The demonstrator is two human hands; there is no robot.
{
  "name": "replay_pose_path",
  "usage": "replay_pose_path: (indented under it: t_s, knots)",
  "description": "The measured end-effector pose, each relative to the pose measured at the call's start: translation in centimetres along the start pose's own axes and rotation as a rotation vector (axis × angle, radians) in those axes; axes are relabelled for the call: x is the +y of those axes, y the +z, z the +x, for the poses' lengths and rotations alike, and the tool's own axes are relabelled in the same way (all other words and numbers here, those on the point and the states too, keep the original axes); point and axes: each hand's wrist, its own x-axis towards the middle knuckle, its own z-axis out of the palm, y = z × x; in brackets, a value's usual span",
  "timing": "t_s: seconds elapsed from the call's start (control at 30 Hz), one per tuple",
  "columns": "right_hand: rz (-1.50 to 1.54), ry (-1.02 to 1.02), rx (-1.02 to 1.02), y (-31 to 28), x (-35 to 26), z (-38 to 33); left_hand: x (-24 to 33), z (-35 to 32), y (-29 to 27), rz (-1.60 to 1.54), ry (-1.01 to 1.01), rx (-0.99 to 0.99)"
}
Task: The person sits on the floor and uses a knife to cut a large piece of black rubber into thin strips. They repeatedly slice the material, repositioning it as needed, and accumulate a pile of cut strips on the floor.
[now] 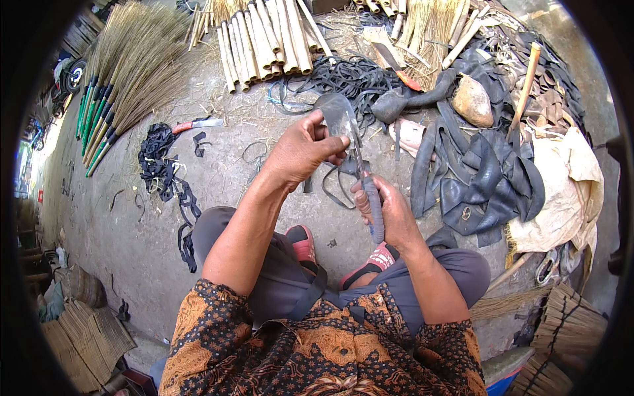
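My right hand [394, 210] is wrapped round the grey-bound handle of a knife [374, 201], whose blade points up and away from me. The blade runs along the right edge of a dark, flat rubber piece [339, 113]. That piece is pinched between the thumb and fingers of my left hand [302, 150]. Both hands are raised over the floor, in front of my bent knees. Thin black rubber strips [338, 188] lie on the floor behind the hands.
At the right lie a heap of black inner-tube rubber [485, 181], a stone [472, 102] and a pale sack [558, 188]. Bamboo tubes [267, 43] and tangled strips [356, 79] lie ahead. Brooms [129, 72] stand far left, near another knife [198, 125] and black strips [158, 155].
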Motion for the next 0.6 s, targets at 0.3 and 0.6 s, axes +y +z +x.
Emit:
replay_pose_path:
  t_s: [0.3, 0.6]
  knots:
    - [-0.022, 0.158, -0.019, -0.6, -0.8, -0.3, -0.4, 0.2, 0.7, -0.234, -0.044, -0.002]
    - [-0.231, -0.112, 0.177, -0.1, -0.4, 0.2, -1.2, -0.3, 2.4, -0.058, 0.035, -0.124]
